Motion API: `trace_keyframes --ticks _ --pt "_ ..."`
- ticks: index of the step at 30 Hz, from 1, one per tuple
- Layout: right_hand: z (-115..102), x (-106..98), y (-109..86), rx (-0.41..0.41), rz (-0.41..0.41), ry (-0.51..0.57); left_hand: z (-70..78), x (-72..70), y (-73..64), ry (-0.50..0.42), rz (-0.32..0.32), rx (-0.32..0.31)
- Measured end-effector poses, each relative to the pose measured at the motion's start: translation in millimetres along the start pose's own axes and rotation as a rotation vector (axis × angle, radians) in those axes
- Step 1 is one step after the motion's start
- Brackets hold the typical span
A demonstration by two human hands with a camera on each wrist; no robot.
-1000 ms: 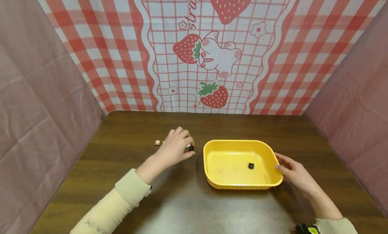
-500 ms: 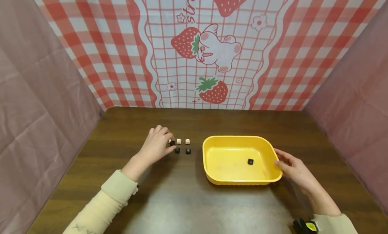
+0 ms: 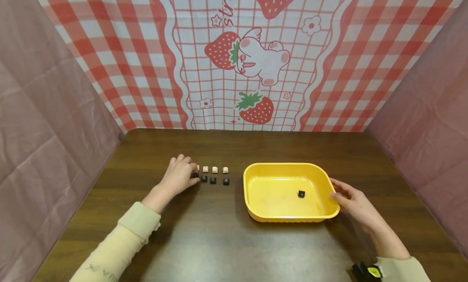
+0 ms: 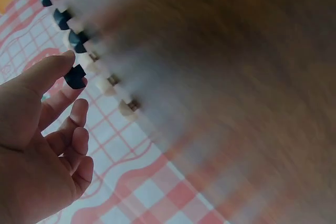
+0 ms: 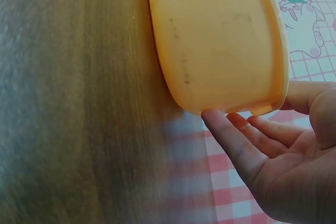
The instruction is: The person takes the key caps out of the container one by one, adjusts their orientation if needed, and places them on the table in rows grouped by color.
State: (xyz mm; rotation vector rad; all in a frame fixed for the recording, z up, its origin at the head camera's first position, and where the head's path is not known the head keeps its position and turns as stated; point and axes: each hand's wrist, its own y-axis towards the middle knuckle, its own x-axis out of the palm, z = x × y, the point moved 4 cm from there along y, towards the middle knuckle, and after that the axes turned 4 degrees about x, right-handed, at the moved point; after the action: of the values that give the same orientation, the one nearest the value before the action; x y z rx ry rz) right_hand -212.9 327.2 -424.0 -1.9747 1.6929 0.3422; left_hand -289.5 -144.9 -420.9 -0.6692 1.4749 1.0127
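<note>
My left hand (image 3: 178, 177) is at the left end of two short rows of keycaps, with a black keycap (image 4: 75, 77) pinched between thumb and index finger. Along the near row lie further black keycaps (image 3: 213, 180). Just behind them runs a row of beige keycaps (image 3: 215, 170), the leftmost partly covered by the fingers. On the right, my right hand (image 3: 352, 202) holds the yellow basin (image 3: 292, 220) by its right end, thumb at the rim and fingers against the outer wall. One black keycap (image 3: 301, 194) lies inside the basin, right of its middle.
Everything stands on a dark brown wooden table (image 3: 204, 249). A red checked cloth with strawberries (image 3: 256, 111) hangs along the back edge. Pinkish drapes (image 3: 55, 131) close off both sides.
My left hand has moved left along the rows with the black keycap, uncovering keycaps to its right. The right hand has stayed at the basin. The view has shifted slightly.
</note>
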Motion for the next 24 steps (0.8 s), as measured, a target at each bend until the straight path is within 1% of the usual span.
trace_keyframes --ticks 7,17,24 --pt "1 0 -0.2 -0.006 0.005 -0.007 -3.1 9.6 1.1 0.045 -0.068 0.013" --pt "0 0 -0.2 0.017 -0.008 -0.017 -3.2 12.3 0.7 0.043 -0.069 0.014" --pt "-1 0 -0.3 0.013 -0.008 -0.009 -3.3 9.9 2.5 0.037 -0.063 0.009"
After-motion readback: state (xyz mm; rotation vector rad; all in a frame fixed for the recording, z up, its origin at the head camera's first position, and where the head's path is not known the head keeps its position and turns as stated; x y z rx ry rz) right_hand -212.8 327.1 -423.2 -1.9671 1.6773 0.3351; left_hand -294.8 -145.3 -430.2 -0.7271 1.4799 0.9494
